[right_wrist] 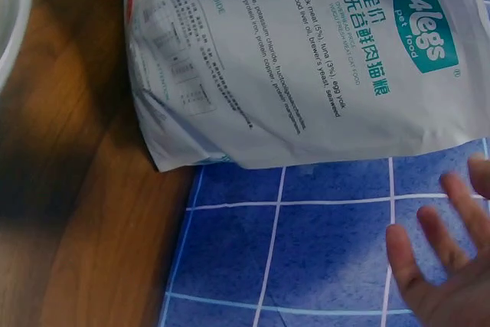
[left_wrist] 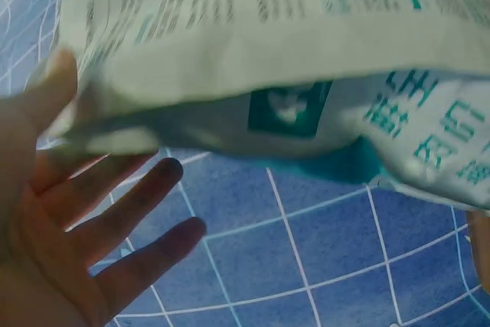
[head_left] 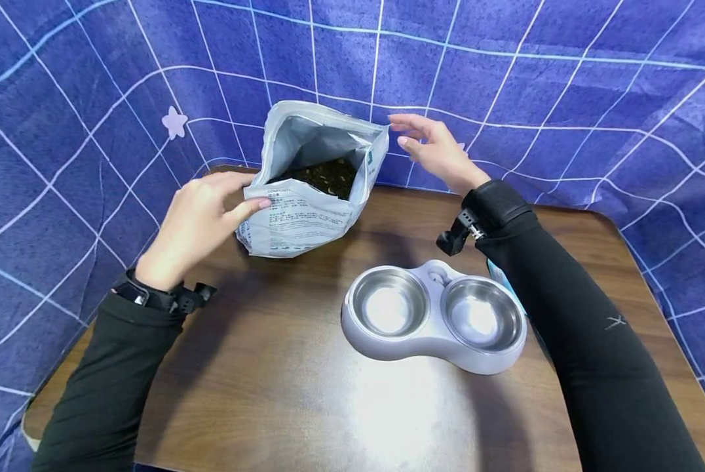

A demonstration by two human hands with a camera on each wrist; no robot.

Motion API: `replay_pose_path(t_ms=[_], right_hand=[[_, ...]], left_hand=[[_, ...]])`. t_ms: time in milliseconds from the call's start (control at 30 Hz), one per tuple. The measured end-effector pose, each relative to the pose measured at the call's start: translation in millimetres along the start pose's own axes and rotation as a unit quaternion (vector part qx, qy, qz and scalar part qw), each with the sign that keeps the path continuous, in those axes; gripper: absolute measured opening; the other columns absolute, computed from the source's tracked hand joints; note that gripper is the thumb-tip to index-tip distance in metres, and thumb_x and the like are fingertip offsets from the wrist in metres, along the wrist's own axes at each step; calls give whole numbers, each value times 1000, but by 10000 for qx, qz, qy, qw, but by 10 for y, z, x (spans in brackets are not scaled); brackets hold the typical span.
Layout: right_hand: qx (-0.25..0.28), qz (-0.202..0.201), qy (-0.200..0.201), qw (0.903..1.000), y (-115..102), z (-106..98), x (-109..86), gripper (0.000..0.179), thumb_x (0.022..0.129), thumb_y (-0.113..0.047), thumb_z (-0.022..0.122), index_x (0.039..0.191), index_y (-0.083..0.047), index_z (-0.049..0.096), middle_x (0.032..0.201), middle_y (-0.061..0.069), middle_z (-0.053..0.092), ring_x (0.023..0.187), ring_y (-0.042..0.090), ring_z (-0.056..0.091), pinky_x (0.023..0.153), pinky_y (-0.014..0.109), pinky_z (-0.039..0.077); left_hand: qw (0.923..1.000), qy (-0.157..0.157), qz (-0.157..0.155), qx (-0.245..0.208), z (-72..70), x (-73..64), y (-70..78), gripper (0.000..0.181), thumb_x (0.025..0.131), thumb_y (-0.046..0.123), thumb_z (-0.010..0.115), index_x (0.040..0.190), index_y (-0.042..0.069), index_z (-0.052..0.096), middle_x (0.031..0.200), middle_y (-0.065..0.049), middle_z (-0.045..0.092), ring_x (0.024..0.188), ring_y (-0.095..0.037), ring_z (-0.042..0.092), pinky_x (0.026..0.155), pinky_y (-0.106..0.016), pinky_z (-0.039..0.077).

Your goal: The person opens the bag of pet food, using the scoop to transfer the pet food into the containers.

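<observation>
An opened pouch of pet food (head_left: 305, 219), labelled as cat food in the right wrist view, stands tilted at the table's back. Dark kibble (head_left: 329, 177) shows through its wide mouth. My left hand (head_left: 202, 213) pinches the pouch's left edge, thumb on the printed face; in the left wrist view the other fingers (left_wrist: 145, 189) spread behind it. Beside the pouch's upper right corner is my right hand (head_left: 435, 151), its fingers loosely bent and holding nothing. Whether a fingertip touches that corner I cannot tell. A double pet bowl (head_left: 429, 347) with two steel dishes sits front right.
Under everything is a brown wooden table (head_left: 258, 393). A blue cloth with white grid lines (head_left: 447, 78) hangs behind and around it. Some light blue item (head_left: 500, 278) lies mostly hidden behind the bowl and under my right forearm.
</observation>
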State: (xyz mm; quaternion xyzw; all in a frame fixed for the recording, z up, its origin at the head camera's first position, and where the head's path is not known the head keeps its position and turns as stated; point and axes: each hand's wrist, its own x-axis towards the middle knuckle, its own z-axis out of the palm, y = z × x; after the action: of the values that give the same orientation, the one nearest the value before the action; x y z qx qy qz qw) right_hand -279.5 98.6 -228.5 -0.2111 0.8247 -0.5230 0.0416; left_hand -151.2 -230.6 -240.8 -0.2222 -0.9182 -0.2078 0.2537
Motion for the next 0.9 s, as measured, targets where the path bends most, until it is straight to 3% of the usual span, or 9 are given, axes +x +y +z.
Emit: replay_pose_path(t_ms=[167, 300, 400, 600, 900], right_hand=[[574, -199, -149, 9980, 30, 80, 58, 35, 99, -5, 43, 133, -5, 54, 123, 6, 58, 117, 15, 51, 94, 38, 43], [832, -295, 38, 9961, 20, 103, 75, 26, 97, -2, 47, 120, 4, 58, 101, 3, 64, 102, 14, 57, 90, 39, 47], [961, -333, 122, 9947, 26, 102, 79, 22, 96, 0, 49, 115, 6, 59, 94, -1, 64, 96, 12, 58, 88, 38, 48], [1063, -449, 197, 9931, 71, 102, 78, 20, 95, 2, 51, 111, 7, 60, 89, -3, 65, 89, 8, 60, 85, 36, 49], [1048, -394, 210, 9935, 121, 112, 14, 22, 95, 1, 51, 113, 9, 60, 90, -3, 66, 89, 9, 61, 81, 29, 50]], left_hand=[[9943, 993, 340, -186, 157, -71, 62, 22, 82, 12, 74, 100, -2, 72, 94, -13, 71, 79, -25, 66, 71, -37, 47], [9886, 1381, 505, -314, 203, -80, 90, 17, 81, 9, 74, 94, -2, 74, 84, -11, 71, 61, -17, 56, 57, -25, 36], [9867, 1502, 531, -309, 217, -77, 101, 14, 81, 8, 74, 92, -1, 74, 79, -10, 71, 56, -14, 50, 54, -23, 31], [9849, 1641, 500, -249, 235, -101, 109, 13, 79, 7, 76, 89, -2, 75, 74, -12, 70, 53, -15, 50, 52, -27, 33], [9837, 1673, 602, -266, 277, -184, 93, 11, 79, 4, 75, 87, -4, 75, 77, -14, 71, 53, -14, 52, 49, -24, 33]])
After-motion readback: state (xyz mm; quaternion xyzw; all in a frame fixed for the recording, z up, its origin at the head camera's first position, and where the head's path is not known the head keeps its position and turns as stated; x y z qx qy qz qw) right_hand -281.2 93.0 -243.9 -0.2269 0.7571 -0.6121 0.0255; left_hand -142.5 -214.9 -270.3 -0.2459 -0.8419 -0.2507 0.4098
